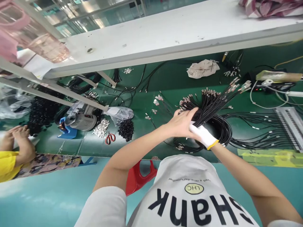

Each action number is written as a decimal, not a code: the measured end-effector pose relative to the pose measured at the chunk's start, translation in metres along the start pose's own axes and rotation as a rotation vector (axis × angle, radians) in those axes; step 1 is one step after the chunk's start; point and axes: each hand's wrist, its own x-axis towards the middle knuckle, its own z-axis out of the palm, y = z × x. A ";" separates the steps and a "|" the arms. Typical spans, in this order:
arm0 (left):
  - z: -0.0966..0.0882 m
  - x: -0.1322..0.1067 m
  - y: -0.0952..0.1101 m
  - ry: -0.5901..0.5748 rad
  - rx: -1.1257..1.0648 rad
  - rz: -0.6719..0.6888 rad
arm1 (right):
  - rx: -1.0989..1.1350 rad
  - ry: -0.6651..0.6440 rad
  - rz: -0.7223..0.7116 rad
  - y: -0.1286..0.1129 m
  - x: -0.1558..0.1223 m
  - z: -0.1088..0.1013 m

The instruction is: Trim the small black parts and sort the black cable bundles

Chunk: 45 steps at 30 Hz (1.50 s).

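A thick bundle of black cables (214, 105) with small metal and pale connector ends rises toward the upper right. My right hand (203, 135), in a white glove with a yellow cuff, is wrapped round its lower part. From the left, my bare left hand (181, 123) curves about the same bundle, fingers above and thumb below against the glove. The palms and most of the right fingers are hidden. Under and behind the hands lies a coil of black cables (223, 129) on the green table (142, 126), with many cable tips fanned out above.
Cables run right to a slotted metal fixture (289, 126). Left are black small parts (126, 130), red-handled snips (110, 138), white pieces (101, 127) and a grey machine (84, 119). A white shelf (151, 41) crosses above. Another person's hands (20, 135) are far left; a red stool (139, 178) stands below.
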 end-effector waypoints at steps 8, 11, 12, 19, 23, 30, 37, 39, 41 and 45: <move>0.083 -0.010 -0.012 -0.147 0.271 -0.227 | 0.309 -0.166 0.184 0.011 -0.036 -0.053; 0.076 0.001 -0.016 -0.172 0.189 -0.262 | 0.172 -0.208 0.169 0.005 -0.062 -0.081; 0.072 0.007 -0.018 -0.157 0.172 -0.261 | 0.148 -0.164 0.171 0.004 -0.070 -0.090; 0.066 0.100 -0.021 -0.120 0.151 -0.115 | -0.116 0.291 0.227 0.018 -0.082 -0.132; 0.082 0.147 -0.017 -0.154 0.185 -0.157 | -0.781 0.558 0.223 0.053 -0.053 -0.128; 0.138 0.039 -0.065 0.052 0.105 0.007 | -0.882 0.717 0.078 0.072 -0.069 -0.099; 0.216 -0.123 -0.107 -0.324 0.109 -0.204 | -0.485 0.230 -0.072 0.051 -0.081 -0.009; 0.224 -0.137 -0.110 -0.329 0.100 -0.210 | -0.533 -0.001 -0.067 0.060 -0.063 0.024; 0.224 -0.148 -0.113 -0.324 0.088 -0.207 | -0.610 -0.073 0.006 0.073 -0.043 0.049; 0.210 -0.183 -0.119 -0.320 0.056 -0.230 | -0.709 -0.057 0.042 0.095 -0.003 0.074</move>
